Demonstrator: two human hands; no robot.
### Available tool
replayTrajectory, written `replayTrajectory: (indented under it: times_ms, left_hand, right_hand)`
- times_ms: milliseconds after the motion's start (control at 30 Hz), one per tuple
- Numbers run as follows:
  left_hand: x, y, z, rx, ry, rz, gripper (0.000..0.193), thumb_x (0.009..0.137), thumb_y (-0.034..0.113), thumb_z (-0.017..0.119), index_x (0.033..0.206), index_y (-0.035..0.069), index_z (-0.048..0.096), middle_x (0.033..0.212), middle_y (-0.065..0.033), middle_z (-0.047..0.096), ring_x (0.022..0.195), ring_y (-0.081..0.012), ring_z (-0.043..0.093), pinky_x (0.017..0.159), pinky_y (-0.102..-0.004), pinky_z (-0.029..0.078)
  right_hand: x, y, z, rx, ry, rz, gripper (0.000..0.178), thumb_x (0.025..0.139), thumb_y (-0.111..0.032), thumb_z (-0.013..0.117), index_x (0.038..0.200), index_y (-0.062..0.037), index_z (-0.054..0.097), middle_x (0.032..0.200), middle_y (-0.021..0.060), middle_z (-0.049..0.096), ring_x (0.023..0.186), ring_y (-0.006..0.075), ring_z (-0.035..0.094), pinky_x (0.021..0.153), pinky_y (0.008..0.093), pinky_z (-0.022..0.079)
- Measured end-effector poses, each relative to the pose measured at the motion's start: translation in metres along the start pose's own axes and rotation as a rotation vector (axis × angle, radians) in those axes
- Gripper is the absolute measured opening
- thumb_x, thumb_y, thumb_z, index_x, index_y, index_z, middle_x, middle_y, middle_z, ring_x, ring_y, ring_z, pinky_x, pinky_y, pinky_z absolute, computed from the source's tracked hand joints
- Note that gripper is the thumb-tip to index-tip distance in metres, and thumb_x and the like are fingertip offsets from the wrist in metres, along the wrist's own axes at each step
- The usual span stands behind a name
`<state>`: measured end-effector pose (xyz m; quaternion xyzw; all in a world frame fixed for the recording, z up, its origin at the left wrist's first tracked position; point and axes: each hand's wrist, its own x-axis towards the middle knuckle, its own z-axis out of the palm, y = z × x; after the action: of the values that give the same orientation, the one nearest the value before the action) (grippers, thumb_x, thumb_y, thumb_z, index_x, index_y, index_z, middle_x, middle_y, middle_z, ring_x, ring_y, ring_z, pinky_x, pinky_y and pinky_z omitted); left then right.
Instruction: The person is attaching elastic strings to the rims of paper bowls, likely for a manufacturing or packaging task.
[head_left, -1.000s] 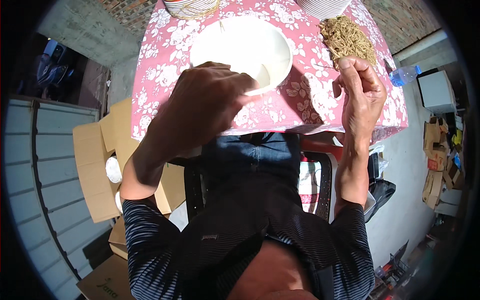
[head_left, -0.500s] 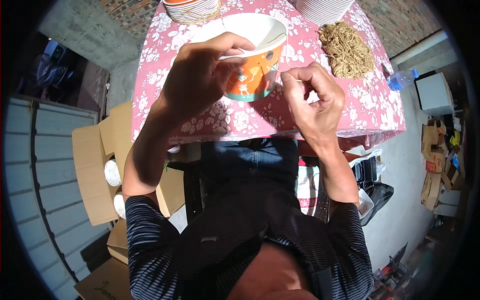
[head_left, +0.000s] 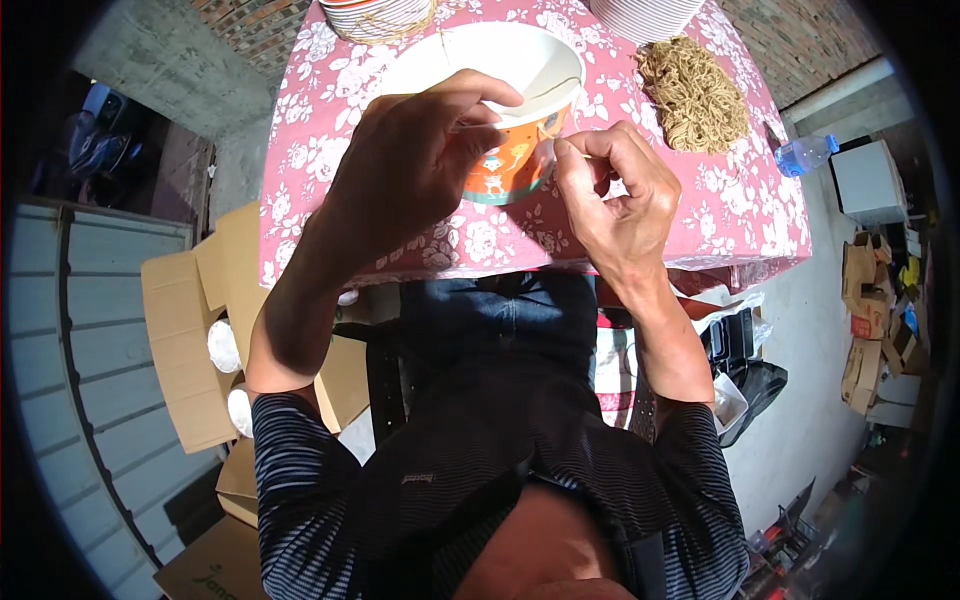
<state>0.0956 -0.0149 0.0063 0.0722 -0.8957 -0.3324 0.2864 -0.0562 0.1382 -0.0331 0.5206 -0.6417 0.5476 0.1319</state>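
A paper bucket (head_left: pixel 512 172) with a white inside and an orange side printed with small figures stands near the table's front edge. My left hand (head_left: pixel 425 140) is closed over its near rim, index finger on the inner side and thumb outside. A thin tan cord (head_left: pixel 560 90) lies along the inner wall at the right. My right hand (head_left: pixel 622 190) is beside the bucket's right side, thumb and index finger pinched on the cord's end, which is mostly hidden by the fingertips. To the right lies a loose heap of tan cords (head_left: pixel 692 95).
A stack of striped-looking buckets (head_left: pixel 380 22) with cords stands at the far left, another white stack (head_left: pixel 648 18) at the far right. A pink flowered cloth (head_left: pixel 320 150) covers the table. Cardboard boxes (head_left: pixel 180 350) stand at left; a plastic bottle (head_left: pixel 805 155) is past the right edge.
My right hand has moved slightly left, its fingertips nearer the bucket wall. The bucket has shifted a little to the right along with my left hand's fingers.
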Motion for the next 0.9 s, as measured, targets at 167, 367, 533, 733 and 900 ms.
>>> replayTrajectory:
  times_ms: [167,367,533,733,900]
  left_hand:
    - [-0.001,0.002,0.000,0.001,-0.006,-0.008,0.023,0.102,0.013,0.064,0.122,0.003,0.068,0.090,-0.0149,0.076,0.080,-0.0185,0.075,0.073,-0.0301,0.059]
    - [0.001,0.005,0.001,-0.014,-0.013,-0.025,0.023,0.100,0.010,0.065,0.121,0.002,0.068,0.095,-0.0145,0.076,0.083,-0.0200,0.076,0.074,-0.0307,0.059]
    - [0.001,0.008,0.002,-0.018,-0.026,-0.026,0.020,0.098,0.008,0.065,0.115,-0.003,0.069,0.112,-0.0115,0.075,0.091,-0.0210,0.076,0.079,-0.0318,0.059]
    - [0.001,0.013,0.002,0.002,-0.039,-0.050,0.019,0.099,0.008,0.065,0.114,-0.004,0.069,0.114,-0.0108,0.075,0.092,-0.0210,0.075,0.080,-0.0315,0.059]
    - [-0.001,0.010,0.006,-0.013,-0.016,0.007,0.019,0.100,0.010,0.066,0.114,-0.003,0.069,0.116,-0.0106,0.075,0.092,-0.0210,0.075,0.080,-0.0316,0.059]
  right_hand:
    - [0.000,-0.001,0.001,0.007,0.006,0.028,0.009,0.082,0.000,0.075,0.078,0.0001,0.067,0.064,0.0049,0.059,0.053,0.0111,0.054,0.048,0.0269,0.042]
    - [-0.001,0.001,0.000,0.005,0.015,0.053,0.012,0.082,-0.001,0.076,0.076,-0.0006,0.067,0.064,0.0040,0.059,0.052,0.0103,0.054,0.048,0.0264,0.042]
    - [-0.001,0.001,0.002,-0.003,0.026,0.025,0.012,0.082,-0.001,0.076,0.076,-0.0010,0.066,0.063,0.0040,0.058,0.052,0.0100,0.054,0.048,0.0262,0.041]
    - [-0.004,0.002,0.005,-0.002,0.037,0.031,0.012,0.082,-0.001,0.076,0.077,-0.0012,0.066,0.064,0.0041,0.059,0.052,0.0100,0.055,0.048,0.0263,0.042]
    - [-0.005,0.003,0.005,-0.004,0.059,0.050,0.012,0.082,-0.002,0.077,0.077,-0.0009,0.066,0.064,0.0048,0.059,0.052,0.0100,0.055,0.048,0.0266,0.042]
